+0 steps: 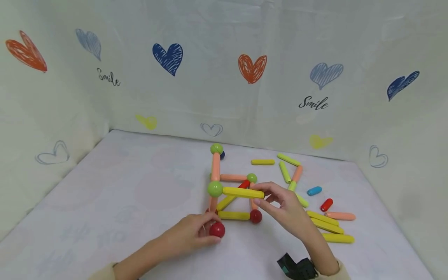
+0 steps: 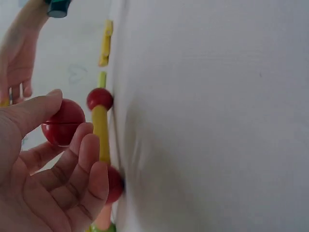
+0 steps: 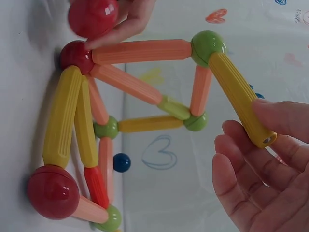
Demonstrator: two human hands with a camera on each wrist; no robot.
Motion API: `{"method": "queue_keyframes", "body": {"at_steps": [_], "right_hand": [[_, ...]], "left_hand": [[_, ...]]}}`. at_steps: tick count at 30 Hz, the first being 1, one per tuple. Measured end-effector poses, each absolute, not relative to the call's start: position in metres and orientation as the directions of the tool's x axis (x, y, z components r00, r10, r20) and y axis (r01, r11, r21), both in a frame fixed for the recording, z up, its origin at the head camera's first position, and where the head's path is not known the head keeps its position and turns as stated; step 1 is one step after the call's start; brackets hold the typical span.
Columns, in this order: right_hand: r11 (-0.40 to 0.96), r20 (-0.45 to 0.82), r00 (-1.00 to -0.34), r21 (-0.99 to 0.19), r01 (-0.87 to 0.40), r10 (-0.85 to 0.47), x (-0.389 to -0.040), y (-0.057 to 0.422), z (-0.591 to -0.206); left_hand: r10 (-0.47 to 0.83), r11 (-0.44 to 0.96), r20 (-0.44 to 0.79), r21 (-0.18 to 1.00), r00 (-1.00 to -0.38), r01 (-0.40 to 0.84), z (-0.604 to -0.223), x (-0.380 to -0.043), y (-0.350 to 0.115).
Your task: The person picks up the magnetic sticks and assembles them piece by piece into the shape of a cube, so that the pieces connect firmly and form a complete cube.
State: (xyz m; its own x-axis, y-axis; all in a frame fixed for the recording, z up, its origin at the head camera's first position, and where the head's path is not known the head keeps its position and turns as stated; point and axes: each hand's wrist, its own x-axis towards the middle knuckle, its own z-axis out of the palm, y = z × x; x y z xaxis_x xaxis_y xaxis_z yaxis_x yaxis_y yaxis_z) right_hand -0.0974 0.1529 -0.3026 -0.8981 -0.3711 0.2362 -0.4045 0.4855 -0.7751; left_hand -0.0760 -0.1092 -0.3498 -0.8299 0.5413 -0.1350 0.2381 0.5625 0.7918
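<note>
My left hand (image 1: 189, 234) holds a loose red ball (image 1: 217, 230) between thumb and fingers, close to the lower front corner of a stick-and-ball frame. With thumb and fingertips my right hand (image 1: 287, 210) pinches the free end of a yellow magnetic rod (image 3: 241, 99). The rod's other end meets a green ball (image 1: 215, 189) at the top of the frame. Below it, a lower yellow rod (image 1: 233, 216) runs to another red ball (image 1: 256, 216) on the table. Orange rods (image 3: 142, 51) form uprights and sides, and a red rod (image 3: 96, 187) continues a yellow diagonal.
Loose rods lie on the right of the table, among them a blue short rod (image 1: 314, 191), a red short rod (image 1: 327, 205) and several yellow rods (image 1: 338, 238). A dark blue ball (image 3: 121, 163) sits behind the frame. A white heart-printed backdrop (image 1: 210, 97) stands behind.
</note>
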Motion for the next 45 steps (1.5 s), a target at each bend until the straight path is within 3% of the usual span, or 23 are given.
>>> {"method": "queue_keyframes", "body": {"at_steps": [5, 9, 12, 16, 19, 21, 24, 28, 33, 41, 45], "right_hand": [[0.478, 0.238, -0.901, -0.782, -0.4, -0.363, -0.097, 0.153, -0.304], [0.473, 0.243, -0.9, -0.784, -0.402, -0.362, -0.096, 0.153, -0.305], [0.467, 0.244, -0.899, -0.787, -0.403, -0.364, -0.095, 0.152, -0.305], [0.466, 0.247, -0.899, -0.788, -0.403, -0.361, -0.095, 0.151, -0.304], [0.464, 0.254, -0.899, -0.787, -0.406, -0.357, -0.095, 0.151, -0.304], [0.465, 0.258, -0.899, -0.786, -0.408, -0.354, -0.095, 0.15, -0.304], [0.459, 0.263, -0.898, -0.788, -0.411, -0.352, -0.096, 0.15, -0.305], [0.453, 0.261, -0.902, -0.796, -0.402, -0.343, -0.096, 0.149, -0.307], [0.458, 0.255, -0.911, -0.8, -0.387, -0.325, -0.096, 0.148, -0.308], [0.505, 0.234, -0.918, -0.778, -0.374, -0.32, -0.099, 0.153, -0.307], [0.621, 0.091, -0.935, -0.725, -0.299, -0.343, -0.099, 0.158, -0.311]], "left_hand": [[0.547, 0.669, -0.161, 0.673, -0.821, 0.314, -0.36, -0.082, -0.079], [0.526, 0.736, -0.104, 0.552, -0.844, 0.391, -0.351, -0.083, -0.074], [0.514, 0.704, 0.071, 0.533, -0.855, 0.469, -0.334, -0.076, -0.08], [0.398, 0.593, 0.431, 0.553, -0.81, 0.586, -0.306, -0.072, -0.094], [0.285, 0.578, 0.535, 0.566, -0.796, 0.588, -0.291, -0.077, -0.104], [0.256, 0.606, 0.473, 0.601, -0.843, 0.521, -0.285, -0.083, -0.11], [0.282, 0.661, 0.288, 0.633, -0.915, 0.403, -0.285, -0.092, -0.113], [0.37, 0.627, 0.135, 0.694, -0.919, 0.354, -0.294, -0.1, -0.107], [0.418, 0.532, 0.134, 0.765, -0.898, 0.362, -0.304, -0.106, -0.101], [0.398, 0.499, 0.16, 0.789, -0.903, 0.359, -0.311, -0.108, -0.097], [0.39, 0.488, 0.168, 0.796, -0.906, 0.358, -0.313, -0.108, -0.097]]}}
